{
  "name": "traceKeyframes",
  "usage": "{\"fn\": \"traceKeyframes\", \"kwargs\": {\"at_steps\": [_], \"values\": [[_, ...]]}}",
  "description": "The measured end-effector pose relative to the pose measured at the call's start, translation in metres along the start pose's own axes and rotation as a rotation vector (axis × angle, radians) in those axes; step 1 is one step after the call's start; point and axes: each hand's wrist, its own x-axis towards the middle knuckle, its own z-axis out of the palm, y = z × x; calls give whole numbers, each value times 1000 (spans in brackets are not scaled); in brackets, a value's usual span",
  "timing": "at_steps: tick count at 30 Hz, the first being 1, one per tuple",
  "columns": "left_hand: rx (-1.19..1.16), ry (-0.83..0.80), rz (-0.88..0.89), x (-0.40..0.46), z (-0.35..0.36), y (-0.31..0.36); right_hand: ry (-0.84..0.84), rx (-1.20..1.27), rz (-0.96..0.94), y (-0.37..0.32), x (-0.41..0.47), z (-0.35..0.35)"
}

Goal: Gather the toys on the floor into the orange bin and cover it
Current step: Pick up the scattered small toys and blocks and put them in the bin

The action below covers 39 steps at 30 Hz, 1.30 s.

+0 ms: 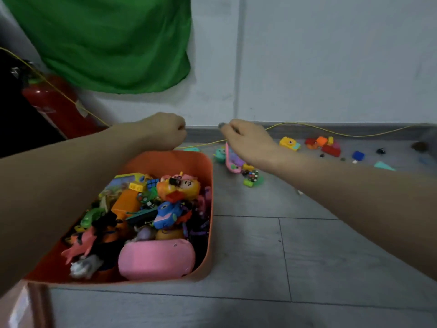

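Already the orange bin (208, 176) is sitting heaped with toys at lower left, uncovered. Past it, the left hand (165, 131) is curling into a fist, while the right hand (246, 143) is pinching something small above the pink toy phone (233, 160). Farther right, the yellow toy camera (289, 143) and red blocks (327, 146) are lying ungathered.

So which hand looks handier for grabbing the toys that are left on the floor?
Probably the right hand. It hangs over the floor toys beside the orange bin, with more toys further to its side. The left hand is fisted beyond the bin's far rim, away from them.
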Motion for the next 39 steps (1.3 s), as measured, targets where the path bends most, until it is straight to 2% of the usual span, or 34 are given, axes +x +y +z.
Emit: {"fn": "traceKeyframes", "kwargs": {"at_steps": [2,4,6,9,12,15,18,20,26,30,36,38,39], "values": [[-25,115,142,8,5,48,53,-23,109,39,-2,-21],[-74,153,289,26,14,105,99,-29,239,88,-18,-46],[-76,91,397,35,30,162,99,-104,335,133,-42,-70],[-29,-77,532,38,64,240,-14,-254,494,196,-81,-93],[38,-290,494,37,104,294,-177,-411,575,255,-113,-112],[27,-426,430,40,144,336,-215,-472,654,314,-139,-128],[31,-421,357,51,174,349,-90,-406,754,362,-153,-125],[0,-442,268,59,189,362,-69,-409,782,388,-161,-125],[-79,-417,246,79,228,404,64,-420,675,440,-157,-124],[-89,-363,240,73,246,429,143,-409,593,447,-150,-121],[-47,-336,240,74,256,438,539,-376,442,441,-154,-119],[-66,-327,224,73,255,436,503,-444,493,449,-150,-129],[-69,-326,218,72,255,436,415,-483,554,454,-148,-134]]}}
